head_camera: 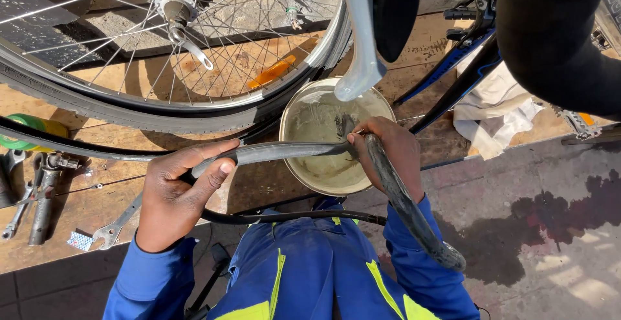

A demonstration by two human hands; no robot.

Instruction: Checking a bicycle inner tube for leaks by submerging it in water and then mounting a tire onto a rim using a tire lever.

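My left hand (178,194) grips a black bicycle inner tube (278,152) and stretches it toward my right hand (388,152), which holds the same tube over a round metal bowl (292,110) of murky water. From my right hand the tube bends down and runs past my blue sleeve to the lower right. A bicycle wheel (149,110) with spokes and an orange reflector lies just beyond the bowl on a wooden board.
A spanner (119,226), several metal tools (39,194) and a small patch lie on the board at the left. A white cloth (495,110) and a blue bicycle frame (453,67) are at the right, with wet paving below. A dark saddle fills the upper right.
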